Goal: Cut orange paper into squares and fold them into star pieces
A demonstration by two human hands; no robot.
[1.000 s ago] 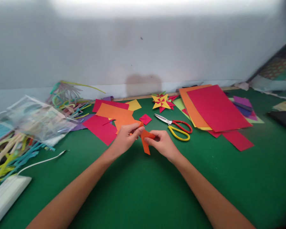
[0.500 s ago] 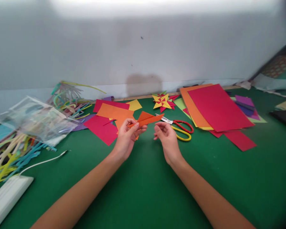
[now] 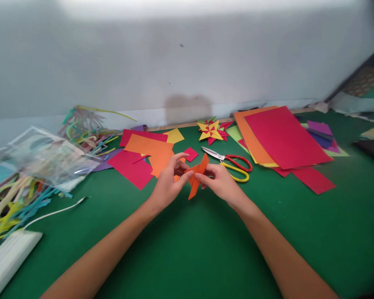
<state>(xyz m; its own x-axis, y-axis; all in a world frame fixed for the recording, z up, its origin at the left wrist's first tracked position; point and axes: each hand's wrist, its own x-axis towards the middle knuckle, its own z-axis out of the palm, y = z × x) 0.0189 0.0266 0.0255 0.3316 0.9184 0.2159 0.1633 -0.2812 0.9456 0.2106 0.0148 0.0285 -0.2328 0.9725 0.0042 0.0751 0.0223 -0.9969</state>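
Between my two hands is a folded piece of orange paper point(image 3: 199, 171), held up over the green table point(image 3: 187, 245). My left hand point(image 3: 170, 180) pinches its left side with the thumb in front. From the right, my right hand point(image 3: 220, 180) grips it between thumb and fingers. The paper stands at a slant, one pointed end up and one down; its back is hidden. Just behind it lies a small red folded paper square point(image 3: 191, 154). Scissors point(image 3: 226, 158) with one red and one yellow handle rest beyond my right hand, blades slightly apart.
Orange paper sheets point(image 3: 149, 145) and a red sheet point(image 3: 134, 168) lie left of my hands. A folded yellow and red paper star point(image 3: 211, 131) sits near the wall. Large red sheets point(image 3: 286, 139) are stacked right. Paper strips point(image 3: 18, 203), a plastic bag point(image 3: 50, 153) and a white power strip point(image 3: 14, 257) are left.
My right hand has moved left and now grips the orange paper too. The paper has turned from nearly level to a steep slant. The small red square has come into view.
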